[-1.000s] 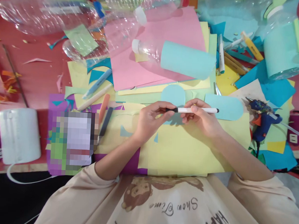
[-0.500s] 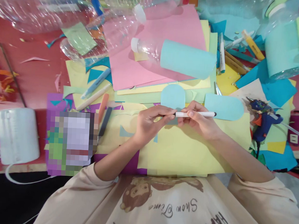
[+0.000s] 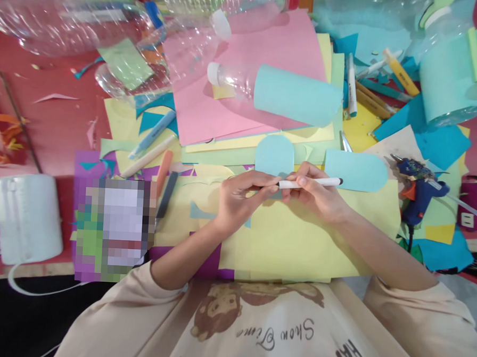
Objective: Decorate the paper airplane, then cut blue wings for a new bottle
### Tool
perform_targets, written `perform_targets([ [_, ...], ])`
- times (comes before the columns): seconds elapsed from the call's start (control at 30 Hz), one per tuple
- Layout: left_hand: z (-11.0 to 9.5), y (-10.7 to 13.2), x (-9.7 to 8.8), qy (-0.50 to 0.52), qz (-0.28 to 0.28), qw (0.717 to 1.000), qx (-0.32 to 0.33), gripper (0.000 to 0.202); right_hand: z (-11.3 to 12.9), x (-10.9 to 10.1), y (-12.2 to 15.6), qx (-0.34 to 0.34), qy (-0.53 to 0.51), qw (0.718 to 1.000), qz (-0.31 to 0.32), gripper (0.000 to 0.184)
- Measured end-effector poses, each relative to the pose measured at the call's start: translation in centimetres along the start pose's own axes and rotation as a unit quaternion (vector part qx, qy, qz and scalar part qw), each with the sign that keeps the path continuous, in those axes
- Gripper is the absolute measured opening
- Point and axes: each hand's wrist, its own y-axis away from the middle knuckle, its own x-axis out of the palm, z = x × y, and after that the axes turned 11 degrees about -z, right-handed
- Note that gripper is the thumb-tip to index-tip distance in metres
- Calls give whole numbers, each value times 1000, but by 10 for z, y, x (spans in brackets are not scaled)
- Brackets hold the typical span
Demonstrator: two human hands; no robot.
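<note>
A white marker [image 3: 326, 182] with a black end is held between both hands over the pale yellow paper [image 3: 299, 245]. My left hand [image 3: 243, 197] pinches the dark cap end of the marker. Around its white barrel, the fingers of my right hand [image 3: 319, 196] are closed. Just beyond the hands lies a light blue paper piece [image 3: 274, 152] with a rounded top. A second light blue piece [image 3: 359, 170], rounded at its right end, is beside my right hand. Farther off, a clear bottle [image 3: 296, 95] wrapped in light blue paper lies on pink paper [image 3: 226, 114].
A blue glue gun [image 3: 419, 201] rests at the right, with a wrapped bottle [image 3: 447, 72] upright behind it. Markers [image 3: 351, 86] and paper scraps are scattered nearby. Clear plastic bottles [image 3: 66, 25] lie at the back left. A white case [image 3: 28, 218] is at the left edge.
The marker's right end is tilted slightly more upward in the view. Both hands keep their hold in nearly the same place.
</note>
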Motion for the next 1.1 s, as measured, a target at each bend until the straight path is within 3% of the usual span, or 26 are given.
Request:
perform_targets([
  [0.27, -4, -8, -1, -49, 44, 997, 48, 7, 4, 0, 0, 12, 59, 998, -14, 28],
  [0.33, -4, -14, -5, -69, 8, 996, 46, 8, 10, 0, 1, 30, 94, 995, -17, 39],
  [0.43, 0, -28, -19, -123, -116, 984, 57, 13, 24, -3, 9, 11, 226, 973, -38, 37],
  [0.5, 5, -37, -29, -174, -142, 972, 76, 19, 33, -7, 17, -63, 388, 918, -61, 22],
  [0.63, 6, -40, -36, -291, -115, 935, 166, 37, 44, -20, 25, -223, 650, 719, -107, 13],
  [0.7, 4, -32, -30, -327, -35, 923, 197, 33, 43, -26, 26, -233, 706, 661, -100, 14],
  [0.8, 4, -18, -16, -363, 166, 885, 240, 31, 38, -30, 24, -226, 748, 619, -80, 15],
  [0.87, 8, -11, -9, -400, 241, 846, 257, 41, 35, -29, 23, -226, 755, 612, -72, 16],
  [0.93, 13, -8, -7, -430, 270, 826, 245, 53, 34, -28, 22, -218, 748, 623, -69, 17],
  [1.1, 15, -12, -24, -460, 265, 824, 198, 59, 42, -29, 21, -170, 706, 686, -41, 15],
])
